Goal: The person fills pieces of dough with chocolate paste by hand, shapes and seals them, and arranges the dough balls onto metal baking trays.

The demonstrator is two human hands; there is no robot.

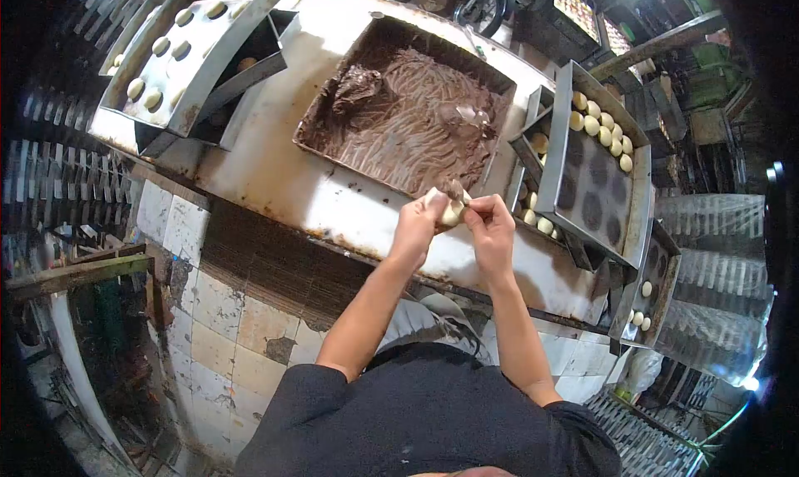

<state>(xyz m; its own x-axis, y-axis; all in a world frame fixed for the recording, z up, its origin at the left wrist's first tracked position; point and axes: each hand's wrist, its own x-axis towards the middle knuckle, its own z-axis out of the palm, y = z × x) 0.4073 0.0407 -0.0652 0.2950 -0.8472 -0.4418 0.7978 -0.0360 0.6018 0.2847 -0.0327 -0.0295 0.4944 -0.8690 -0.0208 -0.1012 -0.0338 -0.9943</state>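
Observation:
Between both hands, just past the front rim of a large square tray, is a pale piece of dough (pixel 452 214) with a dab of brown filling (pixel 453 189) on top. My left hand (pixel 418 223) grips the dough from the left, its fingers closed on the edge. Pinching the other side is my right hand (pixel 489 224), thumb and fingertips together. Brown paste covers the bottom of the tray (pixel 333 162), with a thicker lump (pixel 358 89) at its left. A shiny spatula-like blade (pixel 463 115) lies partly sunk in the paste at the right.
At right, a tilted metal tray (pixel 593 196) holds rows of round dough balls (pixel 601 124) at its far side. More dough balls sit in a stacked tray (pixel 171 57) at left. The worktable (pixel 241 165) has a worn front edge. A motorcycle wheel (pixel 483 9) stands behind.

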